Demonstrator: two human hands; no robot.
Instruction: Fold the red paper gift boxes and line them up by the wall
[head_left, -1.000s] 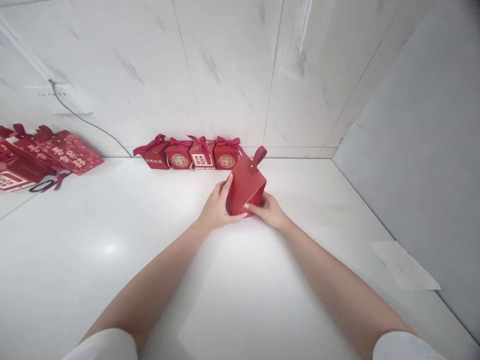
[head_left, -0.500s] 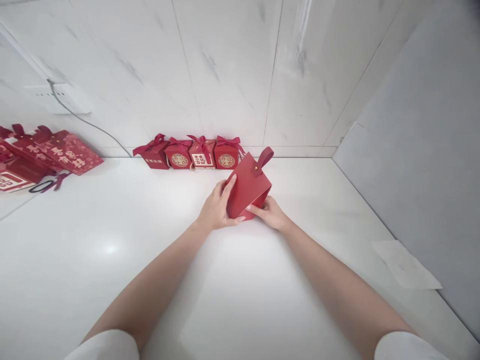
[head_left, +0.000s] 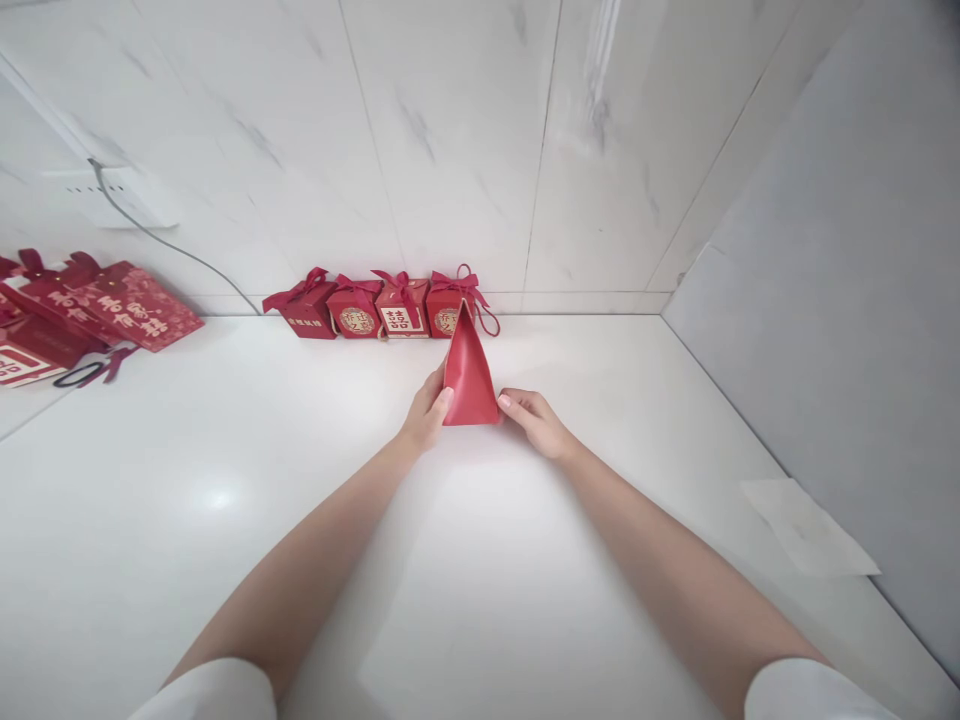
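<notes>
A plain red gift bag point(head_left: 469, 378) stands upright on the white counter point(head_left: 225, 480) in the middle, showing a narrow triangular side, its top tapering to a point. My left hand point(head_left: 425, 418) presses its fingers against the bag's left lower edge. My right hand point(head_left: 536, 420) touches the bag's right lower corner with its fingertips, fingers loosely curled. Both hands steady the bag between them. Right behind it, against the wall, stands a row of several small red gift boxes with ribbon bows point(head_left: 375, 305).
A pile of flat red printed bags point(head_left: 112, 305) and black-handled scissors point(head_left: 79, 374) lie at the far left. A white cable point(head_left: 180, 250) runs down the marble wall. A sheet of white paper point(head_left: 806, 525) lies near the grey wall at right.
The bag was tilted with its open mouth and handle strap towards me; now it is turned and set upright on the counter, side on. Both hands slid down to its base.
</notes>
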